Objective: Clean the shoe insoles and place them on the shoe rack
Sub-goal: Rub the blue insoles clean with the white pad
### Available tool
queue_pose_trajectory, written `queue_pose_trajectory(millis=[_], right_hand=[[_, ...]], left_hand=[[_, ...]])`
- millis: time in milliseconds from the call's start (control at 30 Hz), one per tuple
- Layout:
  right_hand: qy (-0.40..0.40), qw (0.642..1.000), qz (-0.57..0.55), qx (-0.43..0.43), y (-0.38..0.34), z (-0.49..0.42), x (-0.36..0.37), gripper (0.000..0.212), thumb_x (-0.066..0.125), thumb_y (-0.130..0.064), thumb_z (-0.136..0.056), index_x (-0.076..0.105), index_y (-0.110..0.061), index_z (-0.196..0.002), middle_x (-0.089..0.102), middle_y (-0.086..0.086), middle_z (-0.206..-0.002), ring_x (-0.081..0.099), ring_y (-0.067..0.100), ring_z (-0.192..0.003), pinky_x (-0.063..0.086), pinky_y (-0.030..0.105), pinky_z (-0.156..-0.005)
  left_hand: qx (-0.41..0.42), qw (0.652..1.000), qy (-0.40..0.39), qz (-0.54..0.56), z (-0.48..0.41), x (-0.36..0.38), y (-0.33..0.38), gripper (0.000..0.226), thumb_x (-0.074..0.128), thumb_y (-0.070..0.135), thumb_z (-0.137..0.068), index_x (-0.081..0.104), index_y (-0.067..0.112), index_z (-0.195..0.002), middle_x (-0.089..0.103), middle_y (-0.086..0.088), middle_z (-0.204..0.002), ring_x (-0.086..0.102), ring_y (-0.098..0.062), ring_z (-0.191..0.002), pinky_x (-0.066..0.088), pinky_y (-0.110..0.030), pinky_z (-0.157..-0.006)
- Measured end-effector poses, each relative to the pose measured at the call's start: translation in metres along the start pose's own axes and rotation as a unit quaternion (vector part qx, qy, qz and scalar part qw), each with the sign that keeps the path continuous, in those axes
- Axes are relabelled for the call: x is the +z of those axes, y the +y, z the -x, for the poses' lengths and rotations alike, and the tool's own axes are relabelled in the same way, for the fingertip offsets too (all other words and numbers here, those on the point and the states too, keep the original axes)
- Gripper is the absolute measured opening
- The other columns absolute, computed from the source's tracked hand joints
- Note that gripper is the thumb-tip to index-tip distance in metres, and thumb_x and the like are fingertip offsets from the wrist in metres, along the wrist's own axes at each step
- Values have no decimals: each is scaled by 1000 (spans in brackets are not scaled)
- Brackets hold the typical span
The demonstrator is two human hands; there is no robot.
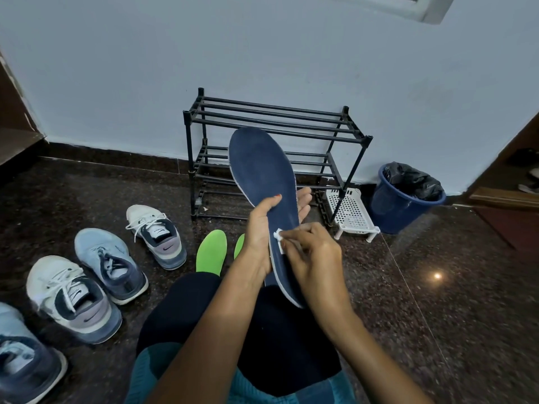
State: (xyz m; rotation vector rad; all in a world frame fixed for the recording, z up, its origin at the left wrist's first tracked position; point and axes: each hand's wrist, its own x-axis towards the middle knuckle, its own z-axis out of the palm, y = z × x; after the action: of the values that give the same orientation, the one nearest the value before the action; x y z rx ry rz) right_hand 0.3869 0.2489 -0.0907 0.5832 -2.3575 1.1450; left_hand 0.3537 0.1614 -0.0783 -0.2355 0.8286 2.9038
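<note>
A long navy blue insole [262, 170] stands tilted upright in front of me, toe end up. My left hand [262, 228] grips it from behind around the middle, thumb on the front face. My right hand [312, 255] pinches a small white wipe [278, 239] and presses it against the insole's lower part. Two bright green insoles [211, 252] lie on the dark floor behind my hands, the right one mostly hidden. The black tube shoe rack [344, 132] stands against the wall beyond, with bare shelves.
Several sneakers [157, 234] sit in a row on the floor at the left. A small white perforated stand [354, 214] is beside the rack's right leg, and a blue bin [399, 205] with a black liner stands further right. Wooden furniture borders both sides.
</note>
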Motion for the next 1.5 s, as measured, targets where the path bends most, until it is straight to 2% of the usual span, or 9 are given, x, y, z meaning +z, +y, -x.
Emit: queue_pose_trajectory(millis=[233, 400, 500, 767, 867, 967, 1067, 1167, 1500], right_hand=[[44, 997, 55, 10, 4, -22, 1, 15, 54, -2, -88, 66, 1, -96, 53, 9, -92, 54, 26, -84, 46, 30, -72], [31, 998, 48, 0, 3, -18, 7, 13, 56, -2, -86, 67, 1, -94, 54, 9, -89, 56, 27, -81, 47, 32, -70], [21, 999, 40, -11, 0, -6, 9, 17, 53, -6, -84, 68, 0, -90, 55, 9, -85, 56, 24, -76, 43, 24, -68], [32, 998, 37, 26, 5, -26, 3, 16, 55, -1, -88, 67, -2, -97, 52, 4, -90, 54, 23, -85, 39, 16, -72], [19, 999, 31, 10, 3, -14, 8, 16, 55, -4, -86, 68, -1, -94, 52, 5, -87, 55, 25, -82, 42, 22, -71], [15, 999, 28, 2, 1, -8, 9, 19, 53, -8, -85, 69, -1, -91, 52, 3, -85, 56, 23, -77, 41, 18, -70], [14, 999, 35, 17, 2, -17, 4, 15, 55, -1, -87, 68, -2, -94, 52, 5, -87, 55, 23, -83, 42, 22, -73], [15, 998, 30, 46, 5, -29, -1, 15, 54, 0, -88, 66, -1, -96, 53, 5, -91, 53, 24, -89, 34, 12, -74], [-8, 998, 48, 35, 4, -19, 3, 15, 54, 2, -87, 67, 0, -95, 49, 4, -87, 54, 22, -83, 43, 24, -72]], left_hand=[[-59, 998, 12, -22, 1, -2, 1, 40, 34, 18, -96, 59, 0, -121, 65, -13, -121, 65, -19, -103, 58, -24, -74], [-26, 999, 32, -3, 0, -5, 0, 36, 34, 16, -98, 61, 1, -115, 67, -10, -116, 68, -15, -93, 56, -23, -75], [0, 999, 47, -16, -2, -6, 0, 34, 33, 15, -99, 61, 1, -113, 66, -7, -116, 68, -14, -89, 53, -24, -80], [24, 999, 43, 1, 1, -2, -2, 38, 34, 8, -99, 48, -10, -128, 66, -18, -116, 69, -21, -95, 57, -24, -69], [28, 998, 56, 4, 3, 0, -2, 37, 32, 7, -99, 52, -11, -123, 64, -21, -118, 70, -18, -88, 57, -22, -66], [44, 997, 61, -1, 3, 2, -3, 34, 31, 5, -99, 55, -13, -116, 63, -24, -119, 69, -19, -85, 57, -21, -67], [54, 997, 50, -1, 4, 4, -3, 33, 33, 2, -98, 50, -14, -122, 67, -22, -108, 71, -19, -79, 57, -23, -63], [55, 997, 55, -5, 5, 5, -6, 35, 38, 2, -97, 44, -11, -129, 72, -19, -98, 72, -19, -76, 57, -25, -61], [76, 995, 64, -24, 3, 5, -5, 34, 35, 1, -98, 46, -14, -127, 69, -17, -99, 72, -17, -79, 57, -23, -63]])
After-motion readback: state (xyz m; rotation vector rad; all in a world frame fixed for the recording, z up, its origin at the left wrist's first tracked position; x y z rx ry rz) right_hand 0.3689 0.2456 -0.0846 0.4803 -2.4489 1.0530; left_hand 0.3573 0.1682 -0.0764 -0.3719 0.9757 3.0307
